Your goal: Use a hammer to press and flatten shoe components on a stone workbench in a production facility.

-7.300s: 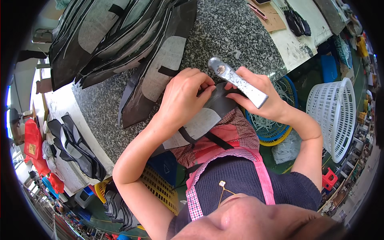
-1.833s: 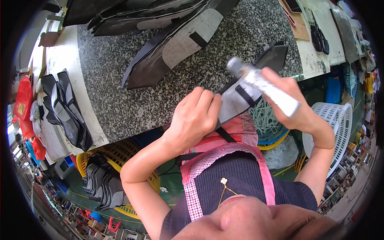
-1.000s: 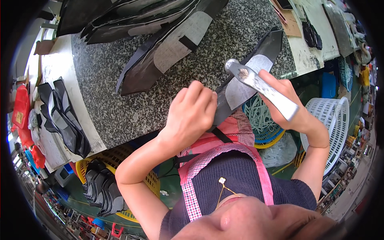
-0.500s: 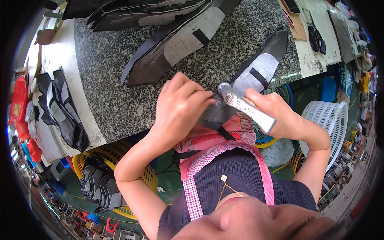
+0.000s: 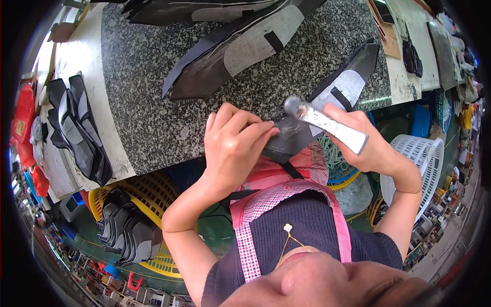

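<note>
Across the front edge of the stone slab lies a dark leather-like boot upper piece (image 5: 294, 135), with a pale grey backing patch (image 5: 345, 88) and a short black strip on it. My left hand (image 5: 232, 146) is closed, thumb and forefinger pinched at the left edge of this piece. A hammer (image 5: 330, 123) with a worn silver head is gripped in my right hand (image 5: 360, 138). Its round face, slightly blurred, hangs over the piece; whether it touches cannot be told. Most of the handle is hidden by my fingers.
More dark upper pieces (image 5: 245, 51) are stacked on the speckled stone slab (image 5: 138, 112). Others (image 5: 79, 130) lie on the white table at left. Below stand a yellow basket (image 5: 148, 192) holding stacked pieces and a white basket (image 5: 417, 163) at right.
The head view has shifted slightly, so the slab and pieces sit further right. The hammer has moved a little, its face now blurred. My left hand still pinches the piece's edge.
</note>
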Motion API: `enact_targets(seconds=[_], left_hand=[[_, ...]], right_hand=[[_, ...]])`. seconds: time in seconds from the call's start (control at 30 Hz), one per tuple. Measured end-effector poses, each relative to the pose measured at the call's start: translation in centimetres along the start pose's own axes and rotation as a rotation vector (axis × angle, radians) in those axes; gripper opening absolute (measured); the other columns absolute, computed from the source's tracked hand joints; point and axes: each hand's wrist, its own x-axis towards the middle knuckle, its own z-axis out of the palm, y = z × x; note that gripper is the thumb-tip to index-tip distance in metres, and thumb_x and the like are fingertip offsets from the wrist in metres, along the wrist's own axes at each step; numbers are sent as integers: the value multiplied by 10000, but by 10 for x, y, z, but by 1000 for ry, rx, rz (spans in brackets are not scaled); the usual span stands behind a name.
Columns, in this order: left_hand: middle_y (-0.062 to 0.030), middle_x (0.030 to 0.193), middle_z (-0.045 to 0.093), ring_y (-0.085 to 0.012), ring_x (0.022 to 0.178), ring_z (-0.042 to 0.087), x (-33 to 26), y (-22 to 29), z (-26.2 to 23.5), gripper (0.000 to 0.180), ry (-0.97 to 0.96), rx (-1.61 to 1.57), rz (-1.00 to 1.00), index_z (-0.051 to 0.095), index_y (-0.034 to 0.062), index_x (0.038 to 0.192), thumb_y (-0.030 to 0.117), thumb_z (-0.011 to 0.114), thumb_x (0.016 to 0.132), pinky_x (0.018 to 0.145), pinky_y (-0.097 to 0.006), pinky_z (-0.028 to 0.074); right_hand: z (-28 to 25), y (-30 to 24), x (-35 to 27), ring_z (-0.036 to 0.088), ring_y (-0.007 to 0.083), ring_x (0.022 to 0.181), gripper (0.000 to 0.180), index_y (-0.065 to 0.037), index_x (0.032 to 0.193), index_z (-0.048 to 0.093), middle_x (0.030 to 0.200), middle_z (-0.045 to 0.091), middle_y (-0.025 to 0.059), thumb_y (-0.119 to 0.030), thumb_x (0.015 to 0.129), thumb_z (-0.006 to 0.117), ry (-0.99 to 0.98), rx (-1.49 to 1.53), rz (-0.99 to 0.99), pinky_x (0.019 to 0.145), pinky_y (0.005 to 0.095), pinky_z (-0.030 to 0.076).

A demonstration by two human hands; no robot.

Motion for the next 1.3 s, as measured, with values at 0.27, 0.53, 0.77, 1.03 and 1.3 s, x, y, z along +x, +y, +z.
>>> enact_targets(seconds=[0.27,0.53,0.77,1.03,1.3], left_hand=[[-28,795,626,-222,751,554,-2,1,4,146,-21,-33,87,717,62,837,53,781,706,638,-361,459],[-31,826,609,-227,774,551,-2,6,1,168,-94,37,103,705,61,868,46,759,710,668,-356,460],[-69,938,596,-226,878,577,-16,14,10,309,-74,191,293,686,21,975,166,657,704,718,-338,459],[-108,1108,622,-238,1071,608,-34,29,44,410,-136,299,422,650,-33,1108,169,613,753,942,-330,505],[-41,841,505,-206,786,544,-2,20,16,433,-52,-178,125,699,144,1177,45,682,756,629,-320,450]], right_hand=[[3,5,0,576,435,642,276,6,1051,497,685,537,177,-73,827,637,-47,-79,-51,547,429,456],[5,-1,3,599,423,648,153,-8,1011,497,679,532,206,-94,914,577,-54,-142,-70,558,460,451],[13,0,5,598,450,682,141,-5,984,462,654,560,224,-99,928,549,-102,-204,-106,574,505,455],[7,-7,11,611,452,695,189,-13,1006,469,696,586,230,-176,952,546,-31,-78,-194,571,497,470],[18,62,-19,621,228,577,304,-3,1060,537,714,598,88,-267,922,599,575,453,-84,538,315,463]])
